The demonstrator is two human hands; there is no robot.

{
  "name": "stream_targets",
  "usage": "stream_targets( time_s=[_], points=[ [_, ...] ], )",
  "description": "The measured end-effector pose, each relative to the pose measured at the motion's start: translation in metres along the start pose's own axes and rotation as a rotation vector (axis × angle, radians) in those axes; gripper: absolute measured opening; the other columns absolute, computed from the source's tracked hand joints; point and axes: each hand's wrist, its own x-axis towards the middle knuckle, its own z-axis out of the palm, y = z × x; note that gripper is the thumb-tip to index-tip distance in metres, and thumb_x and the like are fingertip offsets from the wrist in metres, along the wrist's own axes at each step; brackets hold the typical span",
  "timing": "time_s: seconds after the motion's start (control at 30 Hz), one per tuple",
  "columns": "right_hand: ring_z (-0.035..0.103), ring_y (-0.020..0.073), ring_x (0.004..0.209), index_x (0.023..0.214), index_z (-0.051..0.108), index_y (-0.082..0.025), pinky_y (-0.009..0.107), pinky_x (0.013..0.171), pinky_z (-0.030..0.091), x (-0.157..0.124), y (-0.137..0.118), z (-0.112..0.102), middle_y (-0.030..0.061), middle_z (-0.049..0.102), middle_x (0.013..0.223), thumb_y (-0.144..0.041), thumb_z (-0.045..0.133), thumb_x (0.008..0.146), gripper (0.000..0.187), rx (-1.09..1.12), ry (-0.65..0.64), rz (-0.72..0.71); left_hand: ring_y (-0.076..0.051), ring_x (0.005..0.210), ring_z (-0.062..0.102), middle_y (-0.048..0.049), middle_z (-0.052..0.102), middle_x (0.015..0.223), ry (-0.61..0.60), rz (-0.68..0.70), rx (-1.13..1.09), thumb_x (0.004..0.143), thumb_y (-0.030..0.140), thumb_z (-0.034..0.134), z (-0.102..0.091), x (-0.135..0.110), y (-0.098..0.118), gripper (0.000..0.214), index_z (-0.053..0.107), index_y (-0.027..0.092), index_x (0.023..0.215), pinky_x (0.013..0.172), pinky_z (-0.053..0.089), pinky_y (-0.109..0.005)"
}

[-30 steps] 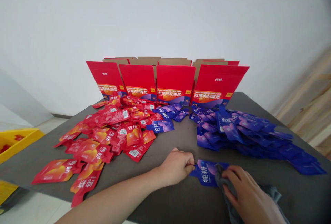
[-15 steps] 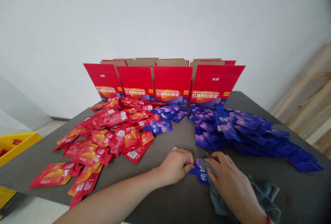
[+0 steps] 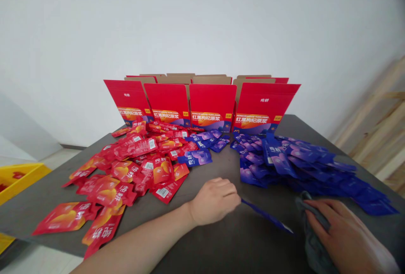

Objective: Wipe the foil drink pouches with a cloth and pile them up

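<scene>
My left hand (image 3: 214,200) pinches the corner of a blue sachet (image 3: 267,216), which is lifted edge-on above the dark table (image 3: 221,244). My right hand (image 3: 344,236) lies at the lower right, its fingers pressed on a grey cloth (image 3: 311,242) that rests on the table. A heap of red sachets (image 3: 133,164) spreads to the left of my left hand. A heap of blue sachets (image 3: 300,162) lies just beyond my right hand.
Several open red cartons (image 3: 209,105) stand in a row at the table's far edge against a white wall. A few blue sachets (image 3: 196,158) lie among the red ones. A yellow crate (image 3: 19,177) sits low at the left. Wooden framing (image 3: 376,130) stands at the right.
My right hand has drawn the grey cloth off the blue sachet, back to the right. My left hand has tipped the sachet up from flat to edge-on.
</scene>
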Motion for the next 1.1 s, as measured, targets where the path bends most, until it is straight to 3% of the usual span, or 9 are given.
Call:
stream_targets(
  time_s=[0.17, 0.27, 0.33, 0.43, 0.7, 0.8, 0.97, 1.1],
  points=[
    [0.061, 0.0180, 0.098, 0.107, 0.063, -0.031, 0.034, 0.084, 0.051, 0.000, -0.063, -0.004, 0.0039, 0.061, 0.110, -0.044, 0.048, 0.088, 0.027, 0.044, -0.039, -0.167, -0.013, 0.077, 0.049, -0.0024, 0.059, 0.086, -0.139, 0.307, 0.167, 0.099, 0.025, 0.041, -0.002, -0.001, 0.007, 0.024, 0.058, 0.020, 0.083, 0.066, 0.032, -0.031],
    [0.063, 0.0160, 0.090, 0.099, 0.065, -0.029, 0.028, 0.074, 0.054, -0.008, -0.098, 0.007, 0.0036, 0.062, 0.104, -0.031, 0.055, 0.084, 0.019, 0.037, -0.105, -0.302, -0.014, 0.082, 0.051, -0.0035, 0.060, 0.088, -0.165, 0.387, 0.171, 0.098, 0.024, 0.044, 0.003, 0.000, 0.011, 0.022, 0.056, 0.020, 0.080, 0.068, 0.035, -0.031],
    [0.063, 0.0163, 0.086, 0.098, 0.067, -0.028, 0.027, 0.068, 0.054, -0.014, -0.108, 0.015, 0.0042, 0.063, 0.102, -0.024, 0.057, 0.081, 0.020, 0.006, -0.132, -0.331, -0.014, 0.081, 0.052, -0.0031, 0.058, 0.083, -0.188, 0.401, 0.165, 0.097, 0.022, 0.046, 0.006, -0.001, 0.012, 0.019, 0.055, 0.019, 0.080, 0.067, 0.037, -0.030],
    [0.062, 0.0168, 0.088, 0.102, 0.067, -0.028, 0.027, 0.067, 0.054, -0.019, -0.100, 0.022, 0.0042, 0.063, 0.104, -0.023, 0.057, 0.081, 0.023, -0.040, -0.131, -0.302, -0.014, 0.074, 0.052, -0.0020, 0.056, 0.077, -0.214, 0.386, 0.167, 0.096, 0.021, 0.048, 0.009, -0.002, 0.013, 0.017, 0.053, 0.018, 0.080, 0.063, 0.038, -0.029],
    [0.061, 0.0202, 0.088, 0.101, 0.069, -0.022, 0.040, 0.083, 0.051, -0.011, -0.030, 0.007, 0.0064, 0.062, 0.096, -0.031, 0.050, 0.088, 0.025, -0.154, -0.163, -0.124, -0.013, 0.069, 0.052, -0.0010, 0.056, 0.075, -0.181, 0.377, 0.164, 0.096, 0.022, 0.047, 0.007, 0.000, 0.019, 0.019, 0.051, 0.018, 0.078, 0.061, 0.042, -0.029],
    [0.061, 0.0201, 0.091, 0.104, 0.068, -0.024, 0.037, 0.082, 0.052, -0.005, -0.039, 0.001, 0.0066, 0.062, 0.100, -0.032, 0.051, 0.087, 0.025, -0.149, -0.118, -0.131, -0.013, 0.070, 0.053, -0.0010, 0.058, 0.080, -0.166, 0.354, 0.172, 0.097, 0.022, 0.046, 0.006, -0.001, 0.019, 0.018, 0.051, 0.018, 0.080, 0.056, 0.040, -0.028],
    [0.061, 0.0165, 0.091, 0.105, 0.068, -0.031, 0.029, 0.075, 0.054, -0.006, -0.080, 0.005, 0.0037, 0.062, 0.108, -0.018, 0.059, 0.079, 0.030, -0.084, -0.115, -0.329, -0.012, 0.079, 0.056, -0.0040, 0.062, 0.096, -0.165, 0.347, 0.219, 0.099, 0.023, 0.042, 0.004, -0.003, 0.016, 0.018, 0.053, 0.017, 0.085, 0.057, 0.042, -0.026],
    [0.063, 0.0169, 0.088, 0.106, 0.068, -0.031, 0.030, 0.075, 0.056, -0.016, -0.071, 0.011, 0.0034, 0.064, 0.104, -0.011, 0.062, 0.071, 0.041, -0.100, -0.095, -0.434, -0.013, 0.077, 0.056, -0.0029, 0.060, 0.086, -0.227, 0.358, 0.216, 0.098, 0.024, 0.044, 0.003, -0.003, 0.015, 0.017, 0.052, 0.018, 0.084, 0.057, 0.043, -0.027]
  ],
)
